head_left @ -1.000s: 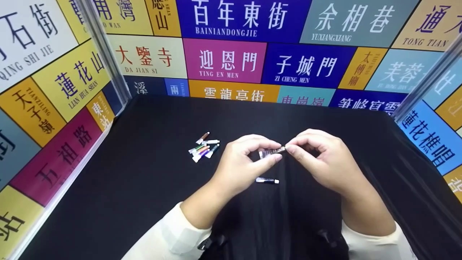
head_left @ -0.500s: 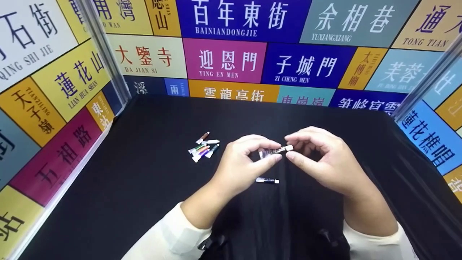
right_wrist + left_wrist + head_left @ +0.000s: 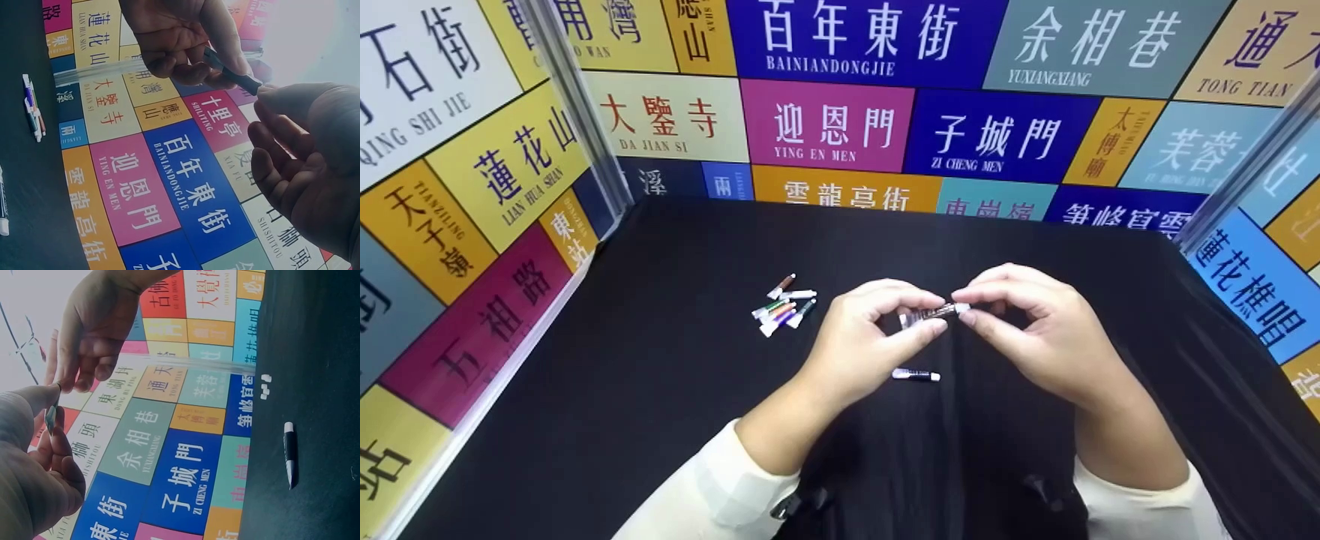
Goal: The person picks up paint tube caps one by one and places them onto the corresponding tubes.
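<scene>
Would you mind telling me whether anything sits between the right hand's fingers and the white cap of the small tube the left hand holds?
Nothing visible does. The right hand already pinches the white cap of the small tube, which the left hand holds above the table.

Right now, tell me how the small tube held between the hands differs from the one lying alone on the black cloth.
The held tube is up off the table, gripped by the left hand, with the right hand pinching its white cap end. The lone tube lies flat on the black cloth, untouched, nearer the person. Its body looks dark; the held one looks paler. Both are small with white caps.
</scene>
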The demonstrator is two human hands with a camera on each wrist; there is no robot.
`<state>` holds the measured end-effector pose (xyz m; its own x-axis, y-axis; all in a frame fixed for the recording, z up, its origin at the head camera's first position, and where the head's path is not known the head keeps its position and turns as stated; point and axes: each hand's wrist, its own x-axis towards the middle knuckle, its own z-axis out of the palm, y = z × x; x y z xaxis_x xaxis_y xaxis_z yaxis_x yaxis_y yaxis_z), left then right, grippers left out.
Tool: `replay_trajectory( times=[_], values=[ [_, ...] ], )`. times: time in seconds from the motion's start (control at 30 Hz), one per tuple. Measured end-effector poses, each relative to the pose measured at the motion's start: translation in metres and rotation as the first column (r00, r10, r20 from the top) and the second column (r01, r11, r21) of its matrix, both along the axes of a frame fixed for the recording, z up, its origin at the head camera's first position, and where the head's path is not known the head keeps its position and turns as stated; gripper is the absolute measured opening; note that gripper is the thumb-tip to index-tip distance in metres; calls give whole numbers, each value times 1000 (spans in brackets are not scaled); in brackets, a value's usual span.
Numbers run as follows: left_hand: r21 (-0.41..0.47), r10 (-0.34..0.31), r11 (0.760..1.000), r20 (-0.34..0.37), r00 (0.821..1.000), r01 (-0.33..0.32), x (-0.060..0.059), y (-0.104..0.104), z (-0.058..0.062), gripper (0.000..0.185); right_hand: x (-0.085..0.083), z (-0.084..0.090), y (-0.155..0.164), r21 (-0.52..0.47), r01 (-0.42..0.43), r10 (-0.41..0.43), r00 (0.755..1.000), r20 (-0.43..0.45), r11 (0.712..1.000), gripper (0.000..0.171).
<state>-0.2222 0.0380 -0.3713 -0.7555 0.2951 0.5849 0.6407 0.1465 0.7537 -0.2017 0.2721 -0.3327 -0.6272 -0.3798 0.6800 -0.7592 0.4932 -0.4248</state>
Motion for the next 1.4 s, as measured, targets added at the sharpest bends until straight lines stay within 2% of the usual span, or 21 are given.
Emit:
replay_trajectory(
  times=[0.23,0.53,0.97,1.27,1.4],
  values=[
    [3,-12,1000,21,1000,12,0,-1,0,20,1,0,-1,25,63,-64,997,32,998,22],
    [-2,-29,1000,70,997,29,0,0,0,19,3,1,-1,92,88,-92,995,32,992,17],
    [-6,18,1000,22,1000,-18,-4,-2,-1,23,1,1,-1,20,125,-126,990,65,992,15],
    [-37,37,999,46,998,-35,-9,-2,-5,22,-2,-1,1,20,156,-158,983,91,987,17],
    [-59,49,997,45,998,-46,-12,-2,-8,22,-4,-1,5,12,142,-143,984,106,990,18]
  ],
)
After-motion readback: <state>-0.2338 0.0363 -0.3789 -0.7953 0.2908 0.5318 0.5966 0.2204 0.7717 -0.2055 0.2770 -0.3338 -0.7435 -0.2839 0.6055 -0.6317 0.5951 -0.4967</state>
